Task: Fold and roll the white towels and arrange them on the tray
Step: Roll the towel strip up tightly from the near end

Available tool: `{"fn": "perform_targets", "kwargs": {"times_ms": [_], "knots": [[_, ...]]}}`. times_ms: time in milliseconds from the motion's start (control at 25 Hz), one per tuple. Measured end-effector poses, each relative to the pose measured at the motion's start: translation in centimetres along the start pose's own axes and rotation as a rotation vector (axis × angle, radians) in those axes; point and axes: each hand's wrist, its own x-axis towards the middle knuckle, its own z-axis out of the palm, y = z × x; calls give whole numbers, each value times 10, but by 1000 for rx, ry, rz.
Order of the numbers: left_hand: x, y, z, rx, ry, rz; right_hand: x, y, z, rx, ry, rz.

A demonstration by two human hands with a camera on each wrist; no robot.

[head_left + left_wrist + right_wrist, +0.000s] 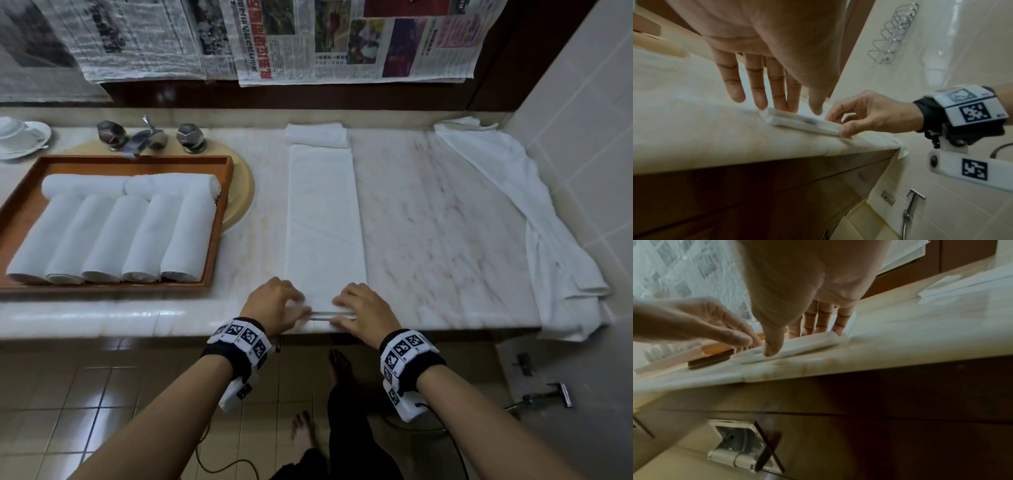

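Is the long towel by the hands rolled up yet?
Barely: only the near end of the long towel is turned over, under the left hand and right hand. The rest lies flat on the counter.

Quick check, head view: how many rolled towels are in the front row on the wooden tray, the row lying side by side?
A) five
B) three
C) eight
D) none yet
A: five rolled towels lie side by side in the front row of the wooden tray, with more rolled towel lying crosswise behind them, while both hands work on the folded towel on the counter.
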Motion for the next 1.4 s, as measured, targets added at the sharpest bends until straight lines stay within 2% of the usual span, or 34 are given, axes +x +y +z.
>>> {"fn": "perform_targets", "kwargs": {"times_ms": [80, 200, 360, 560, 920, 1200, 1280, 1400], "knots": [[-5, 4, 3, 37, -74, -31, -4, 3, 2, -2, -20, 20], [-6, 2, 5, 47, -55, -61, -5, 7, 0, 6, 71, 43], [-9, -2, 9, 2, -32, 0, -10, 14, -2, -22, 115, 83], [-9, -9, 8, -49, -20, 57, -15, 22, -8, 32, 97, 150], [5, -9, 4, -146, 24, -62, -5, 11, -19, 65, 65, 324], [14, 2, 1, -55, -3, -161, 3, 6, -20, -36, 57, 407], [15, 6, 1, -2, 19, -165, 3, 5, -17, -100, 72, 380], [17, 12, 7, 107, -18, -127, 7, 4, -8, -136, 115, 238]]}}
